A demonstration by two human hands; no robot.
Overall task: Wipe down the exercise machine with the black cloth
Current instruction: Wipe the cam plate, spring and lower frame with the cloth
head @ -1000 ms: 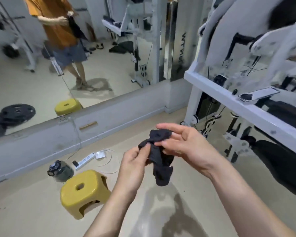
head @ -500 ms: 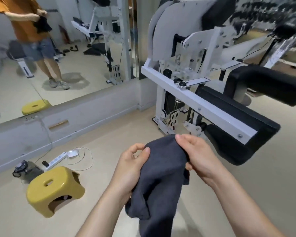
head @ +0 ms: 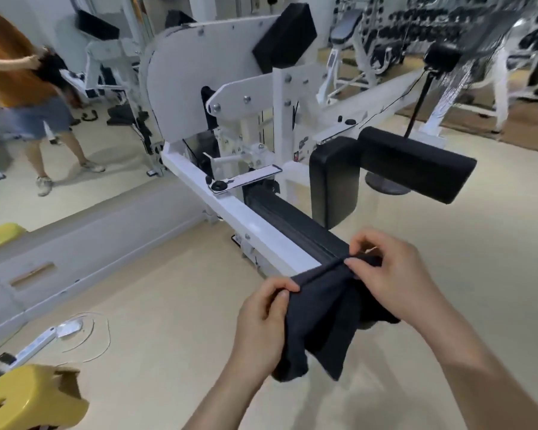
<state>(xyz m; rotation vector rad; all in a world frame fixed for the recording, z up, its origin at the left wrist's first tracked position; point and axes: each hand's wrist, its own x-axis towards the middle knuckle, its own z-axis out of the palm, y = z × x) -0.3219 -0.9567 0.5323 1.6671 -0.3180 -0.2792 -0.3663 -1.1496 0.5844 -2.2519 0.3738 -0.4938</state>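
Right now both hands pinch the black cloth (head: 320, 308) taut, left hand (head: 261, 318) and right hand (head: 392, 274) at its top edge. It hangs over, and hides, the near end of the exercise machine (head: 230, 88), whose top is cut off.

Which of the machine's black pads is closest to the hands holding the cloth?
The long flat pad beside the white beam; the black cloth overlaps its near end, unlike the others farther back.
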